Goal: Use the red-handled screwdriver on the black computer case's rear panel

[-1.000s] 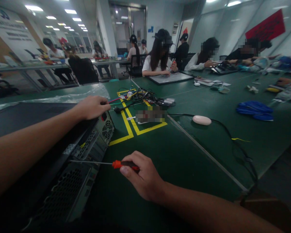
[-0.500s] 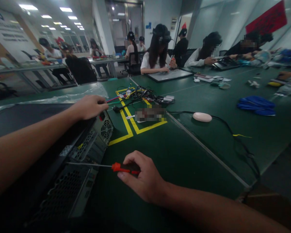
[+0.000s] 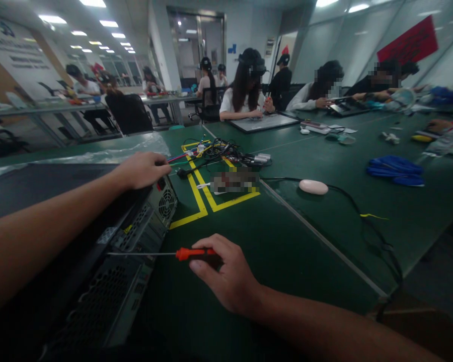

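A dark computer case [image 3: 109, 286] lies on its side at the left, its rear panel facing right. That panel shows a round fan grille [image 3: 167, 203] and perforated metal. On the case's far rear corner rests my left hand [image 3: 143, 170], with fingers curled over the edge and the tips partly hidden. My right hand [image 3: 226, 271] is closed around the orange and black handle of a screwdriver [image 3: 183, 254]. Its long shaft runs left, nearly level, to the upper edge of the rear panel. The tip meets the dark frame there; I cannot make out a screw.
Beyond the case lies a tangle of cables [image 3: 226, 150] by yellow tape [image 3: 191, 220] on the green table [image 3: 287, 261]. A pale pink oval object [image 3: 313, 187], a black cable [image 3: 377, 236] and a blue bundle [image 3: 395, 171] lie right. Co-workers sit across the table.
The screwdriver handle has turned in my right hand, and the thumb and fingers have shifted on it. My left hand stays on the case. The view has tipped slightly upward.
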`<state>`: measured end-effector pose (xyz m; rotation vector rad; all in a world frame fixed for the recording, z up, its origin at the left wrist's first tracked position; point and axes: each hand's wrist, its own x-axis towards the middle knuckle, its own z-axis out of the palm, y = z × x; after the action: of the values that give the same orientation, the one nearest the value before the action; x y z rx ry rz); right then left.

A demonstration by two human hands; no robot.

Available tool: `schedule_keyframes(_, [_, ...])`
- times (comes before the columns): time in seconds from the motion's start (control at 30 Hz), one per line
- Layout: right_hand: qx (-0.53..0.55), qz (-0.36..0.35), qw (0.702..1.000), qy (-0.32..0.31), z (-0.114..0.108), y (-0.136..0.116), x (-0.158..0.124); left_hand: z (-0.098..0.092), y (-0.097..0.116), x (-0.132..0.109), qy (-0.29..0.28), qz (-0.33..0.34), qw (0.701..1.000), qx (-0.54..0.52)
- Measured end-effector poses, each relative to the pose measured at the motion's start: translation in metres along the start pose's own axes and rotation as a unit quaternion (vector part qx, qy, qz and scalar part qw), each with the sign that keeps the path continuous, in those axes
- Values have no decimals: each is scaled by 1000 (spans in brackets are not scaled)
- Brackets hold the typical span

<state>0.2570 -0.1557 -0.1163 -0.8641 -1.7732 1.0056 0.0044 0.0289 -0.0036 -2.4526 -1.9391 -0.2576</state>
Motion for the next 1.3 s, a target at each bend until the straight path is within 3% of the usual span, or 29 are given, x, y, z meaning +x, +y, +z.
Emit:
schedule_keyframes(0.13, [-5,14,1000,-12,1,0,1,0,0,-1,-4,8,1000,-3])
schedule_keyframes(0.37, [40,75,993,-85,5,-4,-2,0,-1,1,0,9,1000,1])
schedule_keyframes(1.3, [15,34,998,-55,3,0,-3,-1,-2,1,-5,6,1000,0])
